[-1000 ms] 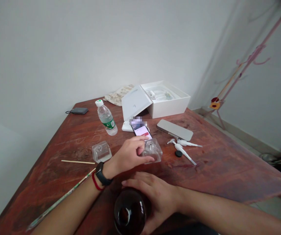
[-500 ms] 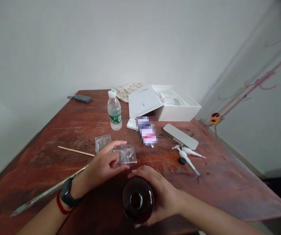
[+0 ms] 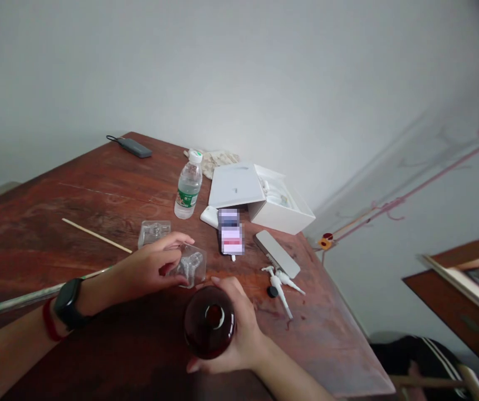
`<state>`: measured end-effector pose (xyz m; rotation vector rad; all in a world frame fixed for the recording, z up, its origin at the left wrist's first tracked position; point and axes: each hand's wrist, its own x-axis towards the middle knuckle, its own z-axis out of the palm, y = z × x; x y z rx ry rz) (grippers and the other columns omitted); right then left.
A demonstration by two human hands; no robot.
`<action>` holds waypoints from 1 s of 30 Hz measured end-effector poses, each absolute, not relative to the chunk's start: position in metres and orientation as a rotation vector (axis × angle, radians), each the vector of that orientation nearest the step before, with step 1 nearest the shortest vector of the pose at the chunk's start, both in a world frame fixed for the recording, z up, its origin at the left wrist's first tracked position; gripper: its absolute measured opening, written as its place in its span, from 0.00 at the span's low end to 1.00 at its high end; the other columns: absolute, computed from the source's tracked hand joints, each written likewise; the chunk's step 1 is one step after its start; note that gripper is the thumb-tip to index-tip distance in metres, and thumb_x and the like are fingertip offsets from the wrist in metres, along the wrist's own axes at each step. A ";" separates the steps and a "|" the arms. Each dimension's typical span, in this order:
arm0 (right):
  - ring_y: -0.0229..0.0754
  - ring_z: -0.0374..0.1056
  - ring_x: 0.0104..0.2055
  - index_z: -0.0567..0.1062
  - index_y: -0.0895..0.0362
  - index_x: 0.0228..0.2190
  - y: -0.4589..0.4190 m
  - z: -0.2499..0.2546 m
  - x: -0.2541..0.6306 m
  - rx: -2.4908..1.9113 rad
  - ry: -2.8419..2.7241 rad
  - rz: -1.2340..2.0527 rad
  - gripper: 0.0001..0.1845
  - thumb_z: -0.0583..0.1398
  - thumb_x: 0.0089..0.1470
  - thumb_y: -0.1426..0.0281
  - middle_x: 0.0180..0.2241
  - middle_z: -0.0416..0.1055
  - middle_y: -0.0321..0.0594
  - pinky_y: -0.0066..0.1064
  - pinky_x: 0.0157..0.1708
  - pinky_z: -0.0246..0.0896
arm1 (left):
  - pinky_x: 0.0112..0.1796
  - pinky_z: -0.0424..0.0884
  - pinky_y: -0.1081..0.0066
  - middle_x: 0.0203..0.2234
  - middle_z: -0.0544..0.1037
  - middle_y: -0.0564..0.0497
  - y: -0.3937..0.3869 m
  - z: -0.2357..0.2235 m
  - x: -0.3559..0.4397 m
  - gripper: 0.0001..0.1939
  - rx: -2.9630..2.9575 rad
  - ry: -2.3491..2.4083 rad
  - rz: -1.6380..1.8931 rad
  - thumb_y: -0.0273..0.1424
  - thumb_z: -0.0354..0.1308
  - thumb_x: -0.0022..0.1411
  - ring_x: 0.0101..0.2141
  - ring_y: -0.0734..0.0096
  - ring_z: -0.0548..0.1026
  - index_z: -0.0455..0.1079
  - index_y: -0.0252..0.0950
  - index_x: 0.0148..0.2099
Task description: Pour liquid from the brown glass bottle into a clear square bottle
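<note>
Right hand (image 3: 239, 328) gripping one dark bottle (image 3: 209, 322), near edge. Left hand (image 3: 160, 266) part-open at one of two clear trays (image 3: 194, 266). Two white pumps (image 3: 280, 289). Red-brown wood table (image 3: 97, 195), grey wall (image 3: 239, 72).

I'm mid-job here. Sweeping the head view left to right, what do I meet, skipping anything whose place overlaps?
Black watch → grey looped device → dark glossy bottle → flat grey case → pink rack.
</note>
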<state>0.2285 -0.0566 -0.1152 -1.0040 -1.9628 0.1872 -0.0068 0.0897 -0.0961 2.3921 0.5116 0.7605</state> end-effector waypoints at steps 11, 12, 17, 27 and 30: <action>0.55 0.84 0.45 0.50 0.50 0.73 -0.067 -0.121 0.242 -1.020 -2.156 0.272 0.75 0.74 0.34 0.36 0.52 0.83 0.45 0.39 0.46 0.81 | 0.33 0.70 0.71 0.56 0.78 0.44 0.090 -0.089 -0.013 0.22 2.644 0.495 0.728 0.42 0.64 0.70 0.34 0.70 0.77 0.65 0.36 0.27; 0.55 0.84 0.44 0.50 0.50 0.73 -0.067 -0.121 0.241 -1.023 -2.169 0.262 0.75 0.74 0.35 0.36 0.52 0.83 0.45 0.39 0.45 0.81 | 0.33 0.69 0.71 0.56 0.78 0.44 0.090 -0.089 -0.013 0.23 2.661 0.497 0.721 0.42 0.64 0.70 0.33 0.70 0.77 0.65 0.36 0.27; 0.56 0.85 0.44 0.51 0.52 0.72 -0.066 -0.118 0.238 -1.024 -2.196 0.185 0.73 0.72 0.36 0.34 0.51 0.84 0.47 0.38 0.44 0.81 | 0.34 0.70 0.71 0.57 0.78 0.45 0.090 -0.088 -0.015 0.22 2.730 0.546 0.703 0.42 0.65 0.69 0.37 0.67 0.80 0.66 0.36 0.27; 0.57 0.85 0.44 0.52 0.52 0.71 -0.065 -0.121 0.240 -1.006 -2.211 0.221 0.70 0.73 0.37 0.38 0.50 0.84 0.48 0.39 0.44 0.80 | 0.40 0.73 0.69 0.57 0.78 0.45 0.090 -0.088 -0.016 0.19 2.741 0.490 0.695 0.40 0.67 0.68 0.43 0.61 0.81 0.70 0.36 0.29; 0.57 0.85 0.45 0.53 0.53 0.71 -0.065 -0.126 0.244 -1.013 -2.221 0.264 0.71 0.74 0.36 0.38 0.51 0.84 0.49 0.40 0.45 0.80 | 0.37 0.71 0.70 0.56 0.78 0.45 0.091 -0.089 -0.016 0.19 2.715 0.483 0.711 0.41 0.66 0.69 0.39 0.65 0.80 0.69 0.36 0.28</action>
